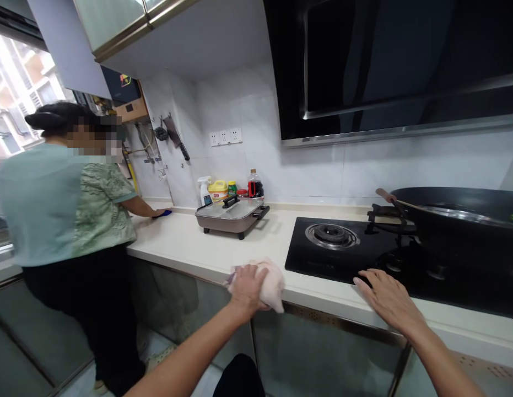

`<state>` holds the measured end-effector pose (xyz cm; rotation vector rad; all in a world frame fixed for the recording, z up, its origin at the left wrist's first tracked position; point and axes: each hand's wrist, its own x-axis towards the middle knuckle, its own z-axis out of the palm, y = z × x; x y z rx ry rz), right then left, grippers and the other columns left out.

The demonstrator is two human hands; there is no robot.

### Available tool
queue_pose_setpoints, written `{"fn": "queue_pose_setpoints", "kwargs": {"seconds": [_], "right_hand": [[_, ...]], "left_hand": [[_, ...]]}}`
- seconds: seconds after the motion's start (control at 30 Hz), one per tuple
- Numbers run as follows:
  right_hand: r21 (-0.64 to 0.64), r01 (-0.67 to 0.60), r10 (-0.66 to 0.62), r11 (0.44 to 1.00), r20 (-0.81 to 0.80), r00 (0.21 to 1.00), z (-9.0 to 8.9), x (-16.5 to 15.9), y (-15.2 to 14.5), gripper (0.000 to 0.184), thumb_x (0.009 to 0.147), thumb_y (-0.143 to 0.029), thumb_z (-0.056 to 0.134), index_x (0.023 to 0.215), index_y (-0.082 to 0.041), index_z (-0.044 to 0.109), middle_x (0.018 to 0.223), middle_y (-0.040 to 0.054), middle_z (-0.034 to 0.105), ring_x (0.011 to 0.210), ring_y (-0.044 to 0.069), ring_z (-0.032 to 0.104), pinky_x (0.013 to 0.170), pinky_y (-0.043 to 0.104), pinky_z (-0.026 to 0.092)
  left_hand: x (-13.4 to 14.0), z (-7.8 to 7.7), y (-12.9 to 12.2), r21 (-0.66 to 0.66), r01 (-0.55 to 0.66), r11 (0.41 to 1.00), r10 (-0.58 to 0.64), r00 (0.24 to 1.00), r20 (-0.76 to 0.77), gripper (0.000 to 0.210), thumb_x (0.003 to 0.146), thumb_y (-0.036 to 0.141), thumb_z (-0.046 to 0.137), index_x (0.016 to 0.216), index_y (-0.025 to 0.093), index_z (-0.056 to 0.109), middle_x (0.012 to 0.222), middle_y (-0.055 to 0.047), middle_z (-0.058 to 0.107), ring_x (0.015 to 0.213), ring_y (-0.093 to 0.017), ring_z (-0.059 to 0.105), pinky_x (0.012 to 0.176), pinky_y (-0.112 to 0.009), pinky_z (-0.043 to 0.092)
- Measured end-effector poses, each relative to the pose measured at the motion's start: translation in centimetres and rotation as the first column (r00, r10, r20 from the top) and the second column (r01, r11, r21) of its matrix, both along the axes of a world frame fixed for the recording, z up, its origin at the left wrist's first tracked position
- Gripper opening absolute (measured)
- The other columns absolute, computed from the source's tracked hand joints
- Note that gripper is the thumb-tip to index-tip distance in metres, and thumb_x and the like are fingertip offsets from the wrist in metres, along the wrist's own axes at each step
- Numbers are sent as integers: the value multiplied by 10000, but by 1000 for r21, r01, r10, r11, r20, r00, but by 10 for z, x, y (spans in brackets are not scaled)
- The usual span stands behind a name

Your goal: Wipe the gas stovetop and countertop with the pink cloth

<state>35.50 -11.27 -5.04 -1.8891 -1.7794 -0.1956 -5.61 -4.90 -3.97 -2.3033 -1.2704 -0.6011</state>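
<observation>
My left hand (247,288) is closed over a pale pink cloth (271,280), pressing it at the front edge of the white countertop (173,245). Part of the cloth hangs over that edge. Fingers stretched out, my right hand (386,295) rests at the front edge of the black gas cooktop (343,269) and holds nothing. Beyond the cloth stands a brown electric pan (225,220) with a glass lid. A large black wok (454,231) sits on the cooktop's right side, with a wooden handle (386,194) sticking out on its left.
At the left, another person (45,204) reaches over the counter with a dark blue cloth (164,213) under one hand. Spray and cleaner bottles (218,190) stand behind the pan. A cleaver (176,137) hangs on the wall. The black range hood (388,66) overhangs the cooktop.
</observation>
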Motion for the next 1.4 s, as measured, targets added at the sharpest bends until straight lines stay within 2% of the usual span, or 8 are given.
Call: {"fn": "queue_pose_setpoints", "kwargs": {"seconds": [0.2, 0.37, 0.53, 0.7, 0.97, 1.07, 1.23, 1.4], "right_hand": [[37, -12, 11, 999, 17, 1000, -3, 2, 1, 622, 997, -631, 278, 1291, -239, 661, 1350, 120, 659, 1307, 298, 583, 1128, 496, 411], [67, -28, 26, 997, 33, 999, -4, 4, 1, 569, 1009, -587, 305, 1281, -239, 663, 1335, 116, 663, 1292, 286, 596, 1110, 492, 437], [75, -47, 45, 996, 22, 999, -5, 6, 1, 564, 1016, -595, 303, 1277, -253, 668, 1345, 114, 660, 1308, 285, 583, 1122, 481, 426], [64, -47, 44, 997, 48, 998, -5, 6, 0, 616, 1024, -606, 274, 1314, -224, 660, 1373, 125, 648, 1315, 294, 579, 1136, 481, 413], [55, -46, 43, 997, 56, 998, -3, 3, -1, 629, 1033, -599, 273, 1308, -205, 678, 1396, 140, 634, 1316, 311, 575, 1134, 503, 412], [62, -47, 43, 997, 69, 997, -3, 1, -1, 628, 1033, -591, 276, 1311, -199, 679, 1388, 145, 638, 1297, 310, 588, 1131, 499, 415], [74, -31, 25, 997, 70, 997, -2, 0, -1, 623, 1029, -607, 278, 1297, -217, 683, 1383, 135, 641, 1294, 310, 589, 1118, 503, 425], [65, -28, 23, 997, 77, 997, -2, 1, -2, 633, 1031, -613, 277, 1298, -202, 678, 1383, 145, 640, 1297, 313, 588, 1116, 503, 424]], "left_hand": [[129, -25, -31, 39, 185, 982, -185, 983, 4, 934, 592, 582, 927, 1379, 245, 557, 1225, -167, 640, 1058, -373, 572, 963, -591, 415], [165, -25, -42, 41, 284, 958, -283, 958, -39, 867, 703, 574, 859, 1424, 231, 521, 1251, -186, 640, 1068, -364, 580, 944, -555, 426], [124, -17, -29, 60, 372, 926, -365, 925, -104, 847, 744, 528, 841, 1471, 278, 486, 1337, -168, 616, 1101, -349, 593, 970, -529, 422], [43, -14, -4, 80, 325, 942, -320, 945, -62, 884, 698, 498, 880, 1462, 261, 506, 1357, -176, 608, 1157, -370, 587, 999, -535, 430], [-92, 25, 21, -139, -79, 987, 75, 997, -28, 900, 619, 385, 907, 1429, 255, 538, 1449, -165, 566, 1317, -403, 530, 1103, -547, 402], [-104, 38, 22, -226, -163, 960, 156, 987, -47, 942, 587, 364, 903, 1442, 252, 525, 1472, -168, 546, 1326, -405, 528, 1112, -547, 401], [-78, 44, 12, -316, -241, 918, 228, 971, -77, 1090, 539, 435, 929, 1506, 227, 469, 1537, -202, 480, 1410, -434, 449, 1153, -568, 362], [-52, 42, 8, -353, -159, 922, 149, 987, -56, 1195, 504, 603, 949, 1537, 250, 462, 1579, -194, 451, 1451, -439, 408, 1195, -561, 325]]}}
